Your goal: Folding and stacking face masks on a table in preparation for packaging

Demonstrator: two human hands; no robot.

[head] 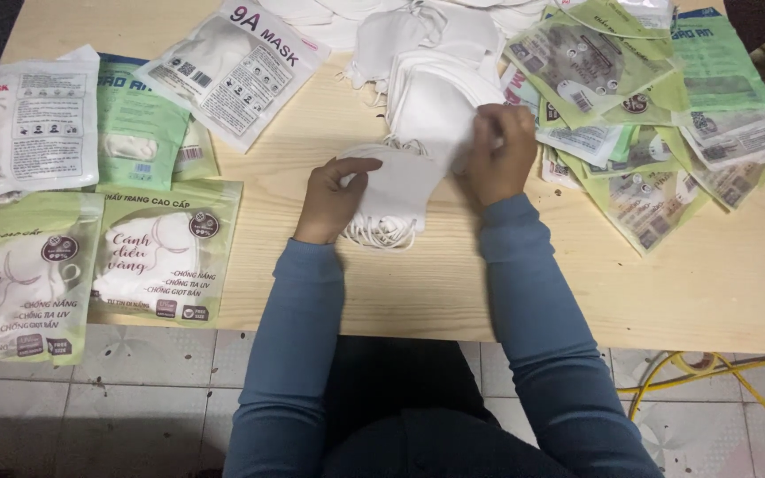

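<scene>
A small stack of folded white face masks (397, 190) lies at the centre of the wooden bench (701, 283), its long axis running roughly from near edge to far edge, tilted slightly right; the ear loops (382, 233) spill from the near end toward the person. The left hand (334, 196) rests on the stack's left edge, fingers curled over it and pressing it down. The right hand (499, 152) is closed in a pinch on a white mask (440, 106) at the stack's far right corner, where a loose pile of unpacked masks (418, 40) begins. Left of the hands lie filled packets: green-and-clear pouches (166, 257), each showing a white mask inside, and white printed pouches (236, 66). To the right, a heap of flat green pouches (657, 133) overlaps; their contents cannot be told.
</scene>
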